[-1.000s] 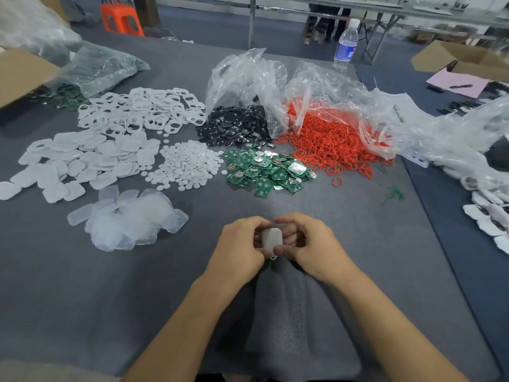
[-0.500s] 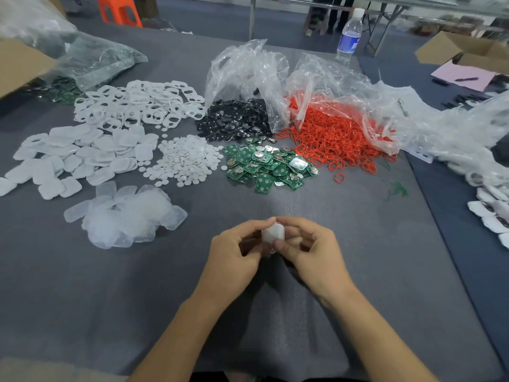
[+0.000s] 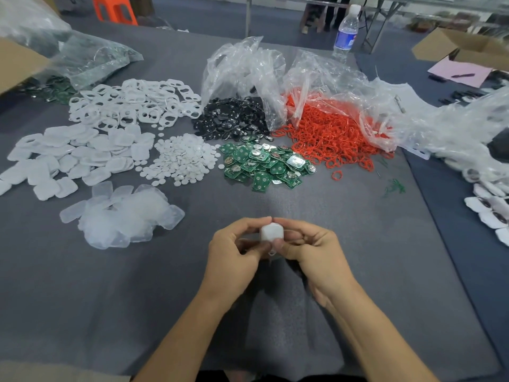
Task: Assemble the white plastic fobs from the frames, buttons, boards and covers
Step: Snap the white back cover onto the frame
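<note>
Four stock piles at left to centre, well apart from the grip: covers (image 3: 68, 158), frames (image 3: 132, 103) behind them, buttons (image 3: 181, 158), green boards (image 3: 261, 164). Nearer the body, left hand (image 3: 237, 252) pinching the left edge of one white fob (image 3: 271, 232), forefinger curled over its top, thumb below. Fob at mid-table, over the grey table (image 3: 110, 299), directly between the two hands and equally near each. Long axis pointing roughly away from the body, broad face up toward the camera, apparent small loop at the near end. Right hand (image 3: 316, 252) gripping the opposite edge the same way. Next squeeze probably across the short axis, to seat the cover. Seam closure: cannot tell, edges hidden under the grip, underside out of view. Far right, more white pieces (image 3: 490, 210), cut off by the picture edge.
</note>
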A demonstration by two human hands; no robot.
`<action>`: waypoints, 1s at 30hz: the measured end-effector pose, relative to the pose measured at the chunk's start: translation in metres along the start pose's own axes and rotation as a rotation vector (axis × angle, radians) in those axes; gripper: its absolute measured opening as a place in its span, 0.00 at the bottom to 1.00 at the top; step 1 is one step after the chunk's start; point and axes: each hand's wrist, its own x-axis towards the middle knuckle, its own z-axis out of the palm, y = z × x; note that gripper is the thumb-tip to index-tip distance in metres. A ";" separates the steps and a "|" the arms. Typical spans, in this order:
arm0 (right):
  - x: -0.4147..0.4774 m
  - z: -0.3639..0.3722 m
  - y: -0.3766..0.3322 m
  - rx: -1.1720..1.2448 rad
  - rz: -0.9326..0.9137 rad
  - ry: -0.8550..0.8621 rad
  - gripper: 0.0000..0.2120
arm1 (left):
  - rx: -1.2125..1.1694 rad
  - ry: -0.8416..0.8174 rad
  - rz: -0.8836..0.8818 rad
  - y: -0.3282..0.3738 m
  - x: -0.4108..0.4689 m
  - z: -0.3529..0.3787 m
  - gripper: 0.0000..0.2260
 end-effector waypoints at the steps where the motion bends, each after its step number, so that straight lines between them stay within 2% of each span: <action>1: -0.001 0.000 0.000 -0.039 -0.020 -0.002 0.18 | -0.015 0.016 -0.013 0.000 0.000 0.000 0.19; 4: -0.004 0.002 0.000 -0.130 -0.057 -0.012 0.13 | -0.020 0.033 -0.027 -0.001 0.000 -0.001 0.19; 8: -0.003 0.003 -0.001 -0.132 -0.065 0.056 0.08 | 0.000 -0.016 -0.016 0.002 -0.002 -0.002 0.20; 11: -0.003 0.005 -0.002 -0.096 -0.075 0.071 0.07 | -0.134 -0.066 -0.034 0.005 -0.003 -0.001 0.13; 13: -0.003 0.007 -0.002 -0.091 -0.082 0.065 0.06 | -0.199 -0.039 -0.069 0.007 -0.005 0.002 0.11; 19: -0.003 0.009 0.000 -0.070 -0.054 0.075 0.09 | -0.240 -0.010 -0.133 0.010 -0.005 0.005 0.06; 22: -0.003 0.009 0.002 -0.090 -0.061 0.095 0.12 | -0.237 0.055 -0.119 0.010 -0.005 0.009 0.05; 24: -0.004 0.010 0.005 -0.092 -0.079 0.105 0.09 | -0.205 0.107 -0.085 0.008 -0.005 0.011 0.04; 27: -0.006 0.011 0.007 -0.080 -0.053 0.066 0.09 | -0.194 0.122 -0.061 0.006 -0.006 0.010 0.06; 30: -0.006 0.004 0.002 -0.078 0.029 -0.032 0.14 | -0.273 0.062 -0.120 0.006 -0.006 0.005 0.12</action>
